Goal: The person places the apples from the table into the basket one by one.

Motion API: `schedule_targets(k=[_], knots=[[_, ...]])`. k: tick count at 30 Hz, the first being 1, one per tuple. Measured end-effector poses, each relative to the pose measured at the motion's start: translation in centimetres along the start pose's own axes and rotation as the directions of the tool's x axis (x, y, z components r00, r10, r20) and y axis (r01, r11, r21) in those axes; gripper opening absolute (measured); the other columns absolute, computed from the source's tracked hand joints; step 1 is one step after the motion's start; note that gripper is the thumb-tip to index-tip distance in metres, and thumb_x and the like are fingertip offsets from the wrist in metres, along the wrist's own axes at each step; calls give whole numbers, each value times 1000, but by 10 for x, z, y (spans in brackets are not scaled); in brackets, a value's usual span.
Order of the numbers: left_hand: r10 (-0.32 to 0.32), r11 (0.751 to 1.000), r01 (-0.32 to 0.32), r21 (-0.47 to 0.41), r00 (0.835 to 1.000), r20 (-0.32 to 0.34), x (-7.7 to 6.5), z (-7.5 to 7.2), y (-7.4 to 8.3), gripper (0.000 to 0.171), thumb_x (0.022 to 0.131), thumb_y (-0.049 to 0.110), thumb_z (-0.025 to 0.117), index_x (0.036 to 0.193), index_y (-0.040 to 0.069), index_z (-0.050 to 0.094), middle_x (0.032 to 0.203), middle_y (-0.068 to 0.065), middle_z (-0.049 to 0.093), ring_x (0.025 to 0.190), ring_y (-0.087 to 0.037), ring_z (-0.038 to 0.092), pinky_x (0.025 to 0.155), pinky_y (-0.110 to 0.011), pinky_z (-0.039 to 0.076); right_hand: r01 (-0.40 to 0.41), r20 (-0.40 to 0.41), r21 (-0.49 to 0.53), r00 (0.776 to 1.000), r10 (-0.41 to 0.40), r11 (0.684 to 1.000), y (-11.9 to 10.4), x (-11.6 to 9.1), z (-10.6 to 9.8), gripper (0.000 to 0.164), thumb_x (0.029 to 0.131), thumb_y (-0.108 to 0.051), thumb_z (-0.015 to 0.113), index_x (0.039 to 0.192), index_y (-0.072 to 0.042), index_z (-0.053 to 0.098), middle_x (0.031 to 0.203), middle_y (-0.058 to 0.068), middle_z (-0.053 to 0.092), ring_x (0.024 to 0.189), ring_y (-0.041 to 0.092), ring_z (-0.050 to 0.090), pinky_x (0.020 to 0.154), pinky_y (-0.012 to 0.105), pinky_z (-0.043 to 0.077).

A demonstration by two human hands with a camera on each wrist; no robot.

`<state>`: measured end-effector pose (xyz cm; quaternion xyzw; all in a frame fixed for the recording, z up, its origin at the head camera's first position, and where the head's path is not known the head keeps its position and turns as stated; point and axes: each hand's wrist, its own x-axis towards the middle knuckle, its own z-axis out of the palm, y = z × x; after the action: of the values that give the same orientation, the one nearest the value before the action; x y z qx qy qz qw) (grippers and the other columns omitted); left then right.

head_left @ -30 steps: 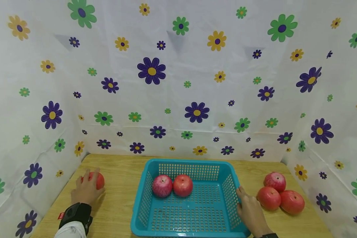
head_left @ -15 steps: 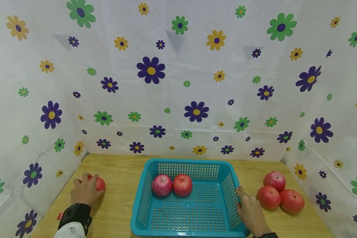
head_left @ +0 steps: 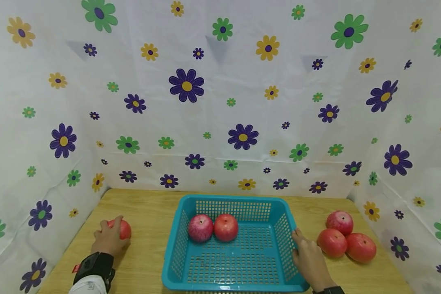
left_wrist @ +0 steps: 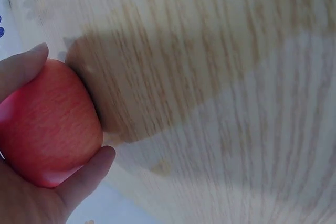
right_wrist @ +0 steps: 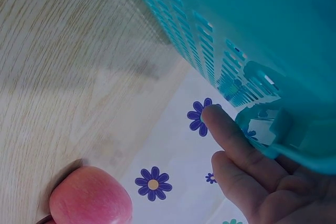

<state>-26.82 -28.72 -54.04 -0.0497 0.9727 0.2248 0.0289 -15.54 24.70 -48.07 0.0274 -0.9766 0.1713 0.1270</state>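
At the left side of the table my left hand (head_left: 108, 240) grips a red apple (head_left: 122, 229), fingers over its top. In the left wrist view the thumb (left_wrist: 86, 179) and a finger (left_wrist: 23, 72) lie on opposite sides of the apple (left_wrist: 58, 124), which is close over the wood. My right hand (head_left: 310, 258) holds the right rim of a blue plastic basket (head_left: 231, 287). Its fingers (right_wrist: 239, 148) show outside the basket wall (right_wrist: 252, 40) in the right wrist view. Inside the basket, at the back left, two apples (head_left: 200, 228) sit side by side.
Three more apples (head_left: 332, 243) stand grouped on the wooden table (head_left: 147, 228), right of my right hand; one apple (right_wrist: 92, 198) shows in the right wrist view. Flower-printed white sheeting (head_left: 220, 106) encloses the back and both sides. A small red tag (head_left: 76, 268) lies by the left wrist.
The left hand's fingers have curled further around the apple, and hand and apple have shifted slightly toward me and to the right. The right hand and basket stay in place.
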Motion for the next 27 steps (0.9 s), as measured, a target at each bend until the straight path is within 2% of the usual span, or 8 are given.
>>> schedule_targets(k=[5,9,16,21,27], knots=[[20,1000,-19,19,1000,-23,-1,-1,2,76,86,16,78,144,-2,32,128,-43,23,108,-70,37,77,-77,48,-19,15,9,1000,19,1000,0,1,0,44,77,14,68,121,19,63,125,39,59,97,48,69,74,54,59],[51,998,-48,36,994,-95,-3,-4,8,74,85,17,78,143,-1,36,129,-42,26,109,-68,39,77,-76,49,-6,5,5,1000,6,1000,0,0,0,44,77,13,69,120,19,63,124,38,60,92,47,70,72,53,60],[136,990,-126,64,972,-191,-6,-10,24,76,83,18,82,141,-3,38,129,-42,33,110,-66,41,80,-77,48,15,3,-21,1000,-15,1000,3,0,-2,43,77,12,72,119,18,64,121,38,61,86,44,72,68,51,60],[189,981,-173,90,954,-234,-7,-16,32,80,81,17,86,139,-7,37,127,-42,37,108,-65,44,80,-76,49,4,22,-2,1000,-4,1000,1,1,-1,43,78,13,71,120,19,63,123,39,60,89,45,71,70,51,60],[236,971,-219,93,933,-272,-7,-22,37,80,79,19,87,138,-6,39,125,-41,39,104,-63,47,77,-74,51,7,14,-3,1000,-7,1000,1,0,-1,43,77,14,71,120,19,63,122,39,60,89,45,71,70,50,60]])
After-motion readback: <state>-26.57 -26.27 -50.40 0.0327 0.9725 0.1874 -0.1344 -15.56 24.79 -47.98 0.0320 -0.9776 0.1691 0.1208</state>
